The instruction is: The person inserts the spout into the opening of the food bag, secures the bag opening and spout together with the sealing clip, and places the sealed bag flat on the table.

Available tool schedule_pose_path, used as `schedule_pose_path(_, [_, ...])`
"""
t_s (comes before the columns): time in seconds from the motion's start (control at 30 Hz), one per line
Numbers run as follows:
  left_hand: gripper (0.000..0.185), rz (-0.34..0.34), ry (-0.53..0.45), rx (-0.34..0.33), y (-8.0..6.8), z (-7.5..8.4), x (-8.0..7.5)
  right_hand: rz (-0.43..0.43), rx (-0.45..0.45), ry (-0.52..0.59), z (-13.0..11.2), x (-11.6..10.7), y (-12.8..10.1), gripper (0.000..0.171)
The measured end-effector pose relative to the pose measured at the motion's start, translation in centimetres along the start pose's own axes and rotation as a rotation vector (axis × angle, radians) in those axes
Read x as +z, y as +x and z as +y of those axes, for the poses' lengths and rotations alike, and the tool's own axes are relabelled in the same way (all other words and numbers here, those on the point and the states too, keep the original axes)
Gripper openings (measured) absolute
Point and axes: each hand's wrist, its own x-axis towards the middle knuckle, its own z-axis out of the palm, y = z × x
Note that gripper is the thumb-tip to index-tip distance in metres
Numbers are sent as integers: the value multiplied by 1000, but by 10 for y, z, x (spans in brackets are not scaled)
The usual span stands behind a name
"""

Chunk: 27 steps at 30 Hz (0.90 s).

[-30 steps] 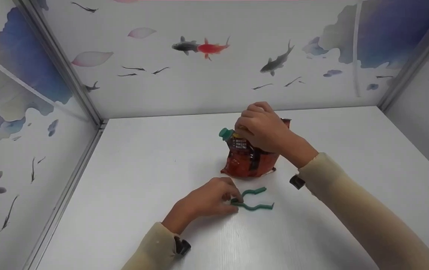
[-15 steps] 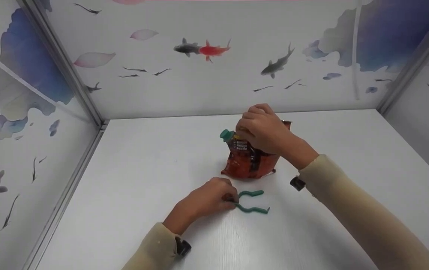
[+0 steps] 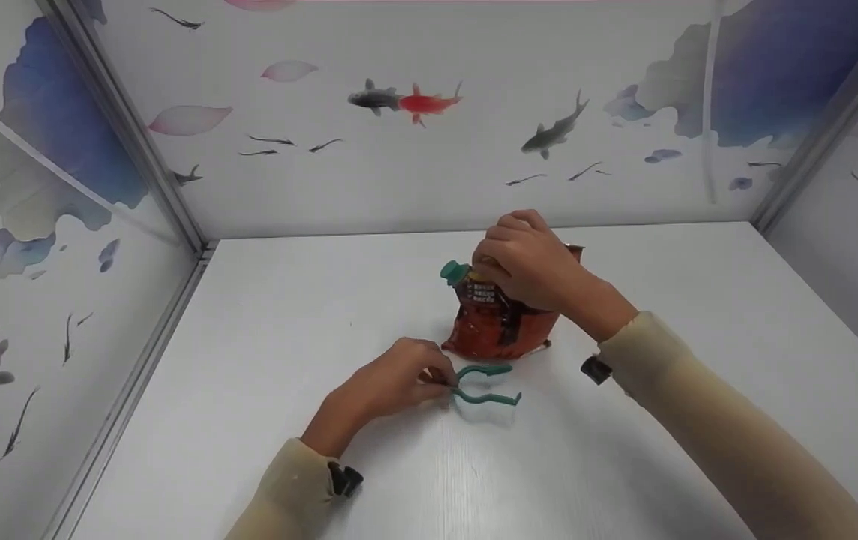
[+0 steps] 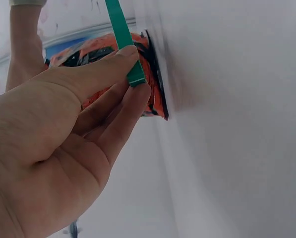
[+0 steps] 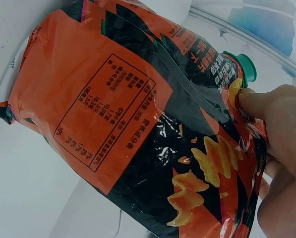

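Observation:
An orange and black chip bag [image 3: 500, 322] stands on the table, with wavy chips printed on it in the right wrist view. My right hand [image 3: 525, 262] grips its gathered top, fingers wrapped over and hiding the upper edge. A round green cap [image 5: 243, 67] sticks out at the bag's top corner beside that hand. In front of the bag, my left hand [image 3: 403, 379] pinches one end of a green hinged clip [image 3: 485, 398] between thumb and fingertips. Its two wavy arms stand spread, pointing right, one ending in a small hook. The left wrist view shows a green strip [image 4: 119, 29] between thumb and fingers.
The white table [image 3: 279, 360] meets a back wall [image 3: 429, 180] printed with fish just behind the bag. A side wall [image 3: 99, 292] with a metal frame rises at the left, another at the right. A dark wrist mount [image 3: 595, 368] sits on each sleeve.
My left hand has shifted left and toward the bag, carrying the green clip with it. My right hand keeps its grip on the bag, which has hardly moved.

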Motion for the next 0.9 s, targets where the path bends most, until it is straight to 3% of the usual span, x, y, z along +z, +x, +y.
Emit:
schedule_pose_path(0.5, [13, 142, -96, -8, -17, -16, -35, 27, -17, 15, 2, 3, -1, 13])
schedule_pose_path(0.9, [15, 283, -70, -86, -28, -31, -53, 15, -21, 9, 0, 3, -2, 12])
